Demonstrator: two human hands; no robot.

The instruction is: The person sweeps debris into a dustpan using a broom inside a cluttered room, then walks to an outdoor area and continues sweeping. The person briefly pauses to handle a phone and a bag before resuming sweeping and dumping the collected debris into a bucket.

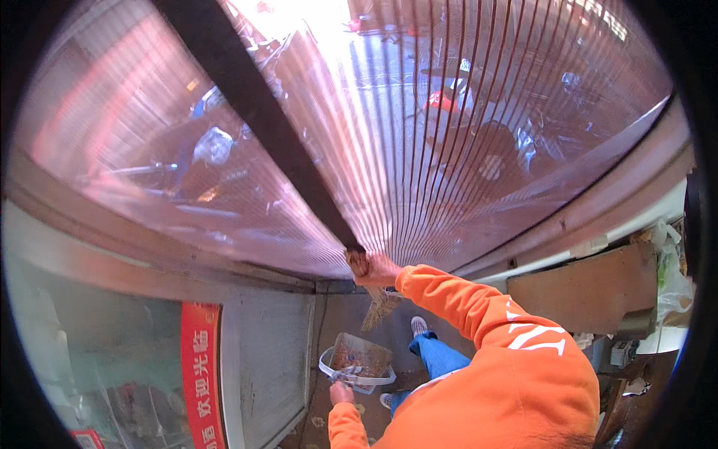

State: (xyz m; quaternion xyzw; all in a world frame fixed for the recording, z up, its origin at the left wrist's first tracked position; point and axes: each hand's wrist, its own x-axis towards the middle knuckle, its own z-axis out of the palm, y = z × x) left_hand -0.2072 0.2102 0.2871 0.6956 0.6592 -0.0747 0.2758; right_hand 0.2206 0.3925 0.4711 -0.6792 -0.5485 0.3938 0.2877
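Observation:
My right hand, at the end of an outstretched orange sleeve, is closed round the top of a straw broom. The pale bristles hang below my fist. A dark bar runs from the upper left down to this hand; I cannot tell whether it belongs to the broom or to the curtain. Lower down, my left hand is closed at the near side of a white plastic bucket with a curved handle. Its inside looks brown and dirty, with small bits in it. The exact grip is partly hidden.
A clear ribbed plastic curtain spans the doorway ahead, with blurred items behind it. At left stand a glass pane and a red banner. A brown board and clutter fill the right side. My shoes are on the floor.

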